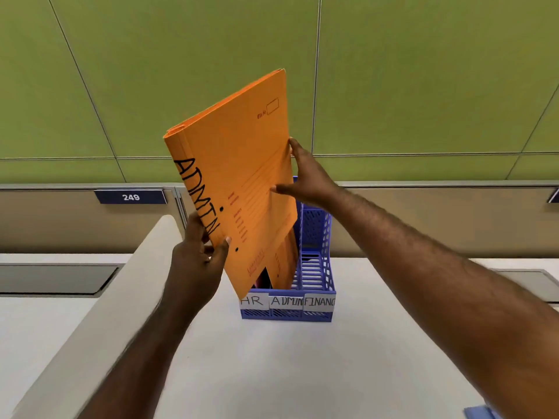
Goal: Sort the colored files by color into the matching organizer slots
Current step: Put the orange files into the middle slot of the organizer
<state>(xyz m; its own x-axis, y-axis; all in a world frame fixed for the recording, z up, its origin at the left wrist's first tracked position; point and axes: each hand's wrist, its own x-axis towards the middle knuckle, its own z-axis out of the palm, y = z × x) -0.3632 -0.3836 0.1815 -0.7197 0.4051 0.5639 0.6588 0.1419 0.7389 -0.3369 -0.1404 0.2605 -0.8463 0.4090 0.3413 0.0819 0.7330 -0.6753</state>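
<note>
White laminate forms the bench [287,373], bare in the foreground except for a blue scrap [479,414] cut off at 5 o'clock; its identity cannot be determined. Both forearms enter from the lower edge.

The left hand [196,264] grasps the orange file [236,189] at its lower spine corner, thumb on the front cover, fingers behind. The right hand [305,176] is open-fingered against the file's right edge, thumb on the cover, steadying rather than clenching. The file is marked ADMIN along the spine and is held tilted, top leaning toward 11 o'clock, its lower corner just above the front of the organizer [287,309].

The organizer stands at centre, with paper labels HR, ADMIN and FINANC(E) reading left to right. A second orange file [287,261] already stands in the middle slot.

Risks:
- The lower corner hangs near the HR label, at 9 o'clock of the target slot. Lowered as is, the file would probably enter the wrong slot.
- The tilt may catch the divider and tip the light organizer.
- The loose right-hand contact may let the covers splay.

Hidden: the file covers most of the HR slot; something dark and reddish shows there, indistinct. The last label is cropped. Behind, a grey rail carries a plate [130,197] reading 249 below green panels [423,71].
</note>
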